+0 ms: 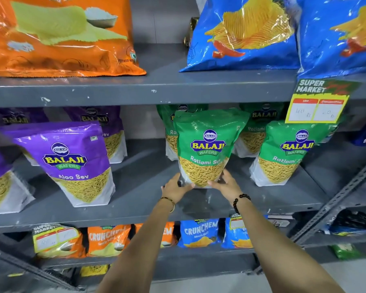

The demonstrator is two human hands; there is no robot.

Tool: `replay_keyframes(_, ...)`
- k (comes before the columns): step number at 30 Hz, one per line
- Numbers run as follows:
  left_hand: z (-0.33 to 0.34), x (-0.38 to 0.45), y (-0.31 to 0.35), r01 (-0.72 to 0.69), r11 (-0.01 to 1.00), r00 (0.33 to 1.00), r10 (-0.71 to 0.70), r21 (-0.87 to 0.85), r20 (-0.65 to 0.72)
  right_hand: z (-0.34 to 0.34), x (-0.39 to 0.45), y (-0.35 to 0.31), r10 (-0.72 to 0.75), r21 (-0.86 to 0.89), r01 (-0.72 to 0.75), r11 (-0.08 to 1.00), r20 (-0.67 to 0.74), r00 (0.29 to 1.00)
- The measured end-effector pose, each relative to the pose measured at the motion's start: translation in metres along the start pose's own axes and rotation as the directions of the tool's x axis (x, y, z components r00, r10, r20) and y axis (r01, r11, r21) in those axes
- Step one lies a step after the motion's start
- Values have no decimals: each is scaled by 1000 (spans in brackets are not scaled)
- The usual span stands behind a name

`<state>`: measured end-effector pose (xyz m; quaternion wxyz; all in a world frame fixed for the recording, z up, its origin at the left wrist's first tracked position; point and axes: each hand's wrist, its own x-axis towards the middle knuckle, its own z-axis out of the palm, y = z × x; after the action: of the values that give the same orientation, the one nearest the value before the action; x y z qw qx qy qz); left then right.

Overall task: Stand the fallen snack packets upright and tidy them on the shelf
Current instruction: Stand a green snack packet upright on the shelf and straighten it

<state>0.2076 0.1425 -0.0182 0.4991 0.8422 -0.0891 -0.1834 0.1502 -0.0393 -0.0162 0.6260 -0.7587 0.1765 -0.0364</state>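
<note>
Green snack packet [207, 149] stands upright on the middle shelf [135, 199], long axis running 12 to 6 o'clock — left hand [174, 190] and right hand [226, 183] clamp its 2 bottom corners, equally near.

Bare grey shelf [140, 187] between purple packet [68, 163] left and green packet [205, 149], narrower gap to right green packet [283, 153], price tag [317, 102] hanging above
</note>
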Motion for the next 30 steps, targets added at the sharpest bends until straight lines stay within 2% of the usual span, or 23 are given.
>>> replay_keyframes(4,-16,-10,-14,42,999,997,-43,-17,-68,21,-4,0,-18,-65,20,998,39,999)
replay_keyframes(10,-34,-27,-23,38,999,997,-38,1,-74,40,-12,2,15,-108,-10,994,42,999)
replay_keyframes(18,-35,-39,-24,37,999,994,-36,13,-100,39,-24,5,-13,-88,15,996,30,999)
replay_keyframes(30,-35,-44,-17,36,998,995,-31,48,-99,33,-25,8,-7,-147,10,989,20,1000)
